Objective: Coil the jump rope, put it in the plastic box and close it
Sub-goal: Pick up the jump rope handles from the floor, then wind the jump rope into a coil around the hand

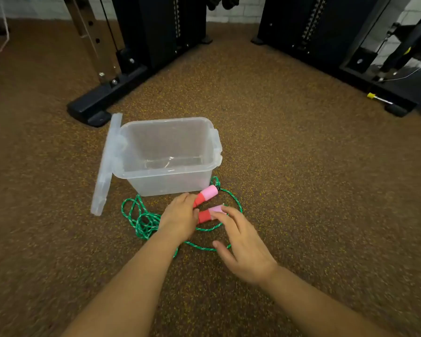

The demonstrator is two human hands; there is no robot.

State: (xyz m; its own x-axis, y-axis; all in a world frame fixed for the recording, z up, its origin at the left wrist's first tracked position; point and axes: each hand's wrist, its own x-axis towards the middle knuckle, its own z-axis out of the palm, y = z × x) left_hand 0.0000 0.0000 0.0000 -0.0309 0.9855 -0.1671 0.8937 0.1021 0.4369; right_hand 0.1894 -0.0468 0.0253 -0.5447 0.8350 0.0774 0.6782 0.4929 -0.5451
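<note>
far left, the clear lid [105, 166] leans upright against the plastic box [168, 154], which stands open on the speckled brown floor [301, 190]. green jump rope [141, 221] lies in loose loops just in front of the box (uncoiled, partly hidden under the forearms). left hand [179, 218] is closed over the lower ends of both red-and-pink handles [206, 195]. right hand [243, 246] is spread wide, its fingertips [225, 210] touching the nearer handle. black gym machine bases [102, 100] stand behind, well apart from the box.
</note>
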